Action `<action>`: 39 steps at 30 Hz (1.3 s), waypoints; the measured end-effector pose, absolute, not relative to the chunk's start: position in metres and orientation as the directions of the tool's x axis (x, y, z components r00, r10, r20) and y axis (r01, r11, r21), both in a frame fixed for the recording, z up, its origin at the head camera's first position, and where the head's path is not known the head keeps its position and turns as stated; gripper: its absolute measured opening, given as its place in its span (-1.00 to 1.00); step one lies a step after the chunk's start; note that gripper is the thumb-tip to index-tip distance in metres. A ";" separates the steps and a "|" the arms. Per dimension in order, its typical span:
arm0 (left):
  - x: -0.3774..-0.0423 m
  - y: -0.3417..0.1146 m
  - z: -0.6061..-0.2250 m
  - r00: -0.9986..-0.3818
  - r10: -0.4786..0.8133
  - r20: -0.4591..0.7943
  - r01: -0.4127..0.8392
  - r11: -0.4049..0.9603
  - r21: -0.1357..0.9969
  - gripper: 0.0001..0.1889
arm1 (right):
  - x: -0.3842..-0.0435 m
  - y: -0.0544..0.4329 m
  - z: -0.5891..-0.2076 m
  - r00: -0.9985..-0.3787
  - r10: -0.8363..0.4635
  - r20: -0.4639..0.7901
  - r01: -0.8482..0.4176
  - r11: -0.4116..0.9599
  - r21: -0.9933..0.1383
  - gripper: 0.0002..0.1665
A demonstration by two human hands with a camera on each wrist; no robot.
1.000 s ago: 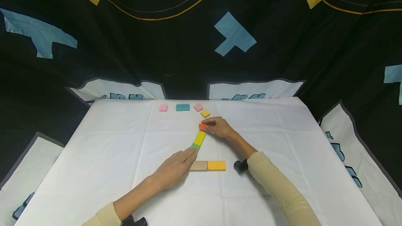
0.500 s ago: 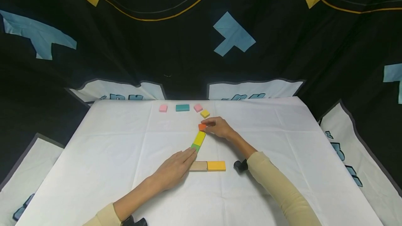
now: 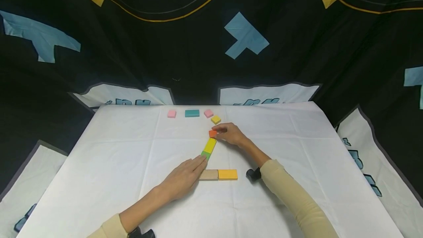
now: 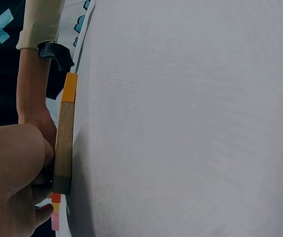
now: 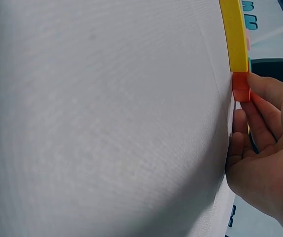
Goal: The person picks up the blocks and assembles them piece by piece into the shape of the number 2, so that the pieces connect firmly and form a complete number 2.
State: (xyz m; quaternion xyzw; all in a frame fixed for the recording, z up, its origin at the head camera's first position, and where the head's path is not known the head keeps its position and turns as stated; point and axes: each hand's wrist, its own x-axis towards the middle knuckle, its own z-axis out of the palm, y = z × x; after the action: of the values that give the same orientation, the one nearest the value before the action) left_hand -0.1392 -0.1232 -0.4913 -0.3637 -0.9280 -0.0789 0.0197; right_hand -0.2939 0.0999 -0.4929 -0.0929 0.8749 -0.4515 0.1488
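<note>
My right hand [image 3: 229,134] pinches a small red-orange block [image 3: 212,133] between thumb and fingers, low on the white tablecloth. That block [image 5: 241,87] meets the end of a long yellow block [image 5: 235,37] in the right wrist view. From there a slanted line runs down through the yellow block to a green block [image 3: 206,155]. My left hand [image 3: 185,177], fingers straight and together, rests over the green block's lower end and hides what lies beneath. Beside its fingers a tan wooden block [image 3: 209,175] lies end to end with an amber block [image 3: 228,174].
Along the table's far side lie a pink block [image 3: 172,114], a teal block [image 3: 192,113], another pink block and a small yellow block [image 3: 216,119] just beyond my right fingertips. A black patterned cloth [image 3: 191,69] hangs behind the table.
</note>
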 end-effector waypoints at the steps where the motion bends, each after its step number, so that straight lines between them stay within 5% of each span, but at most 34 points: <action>1: -0.139 -0.123 -0.491 -0.735 0.671 0.093 0.678 0.724 0.132 -0.50 | -0.294 0.100 -0.493 -0.938 -0.297 -0.179 -0.026 0.576 -0.817 -0.63; 11: -0.139 -0.123 -0.490 -0.731 0.675 0.104 0.683 0.720 0.128 -0.50 | -0.297 0.102 -0.494 -0.946 -0.288 -0.152 -0.035 0.554 -0.832 -0.60; 21: -0.140 -0.124 -0.493 -0.722 0.682 0.116 0.692 0.712 0.120 -0.49 | -0.304 0.102 -0.495 -0.989 -0.142 -0.042 -0.036 0.507 -0.861 -0.60; 39: -0.138 -0.124 -0.491 -0.733 0.673 0.098 0.680 0.722 0.128 -0.49 | -0.336 0.100 -0.493 -0.986 -0.119 -0.117 0.033 0.548 -0.836 -0.39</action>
State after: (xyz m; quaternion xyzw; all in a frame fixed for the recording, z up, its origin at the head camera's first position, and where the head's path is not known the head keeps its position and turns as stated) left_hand -0.1383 -0.1240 -0.4908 -0.3647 -0.9276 -0.0779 0.0222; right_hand -0.3356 0.1005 -0.4927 -0.0247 0.8762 -0.4747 0.0800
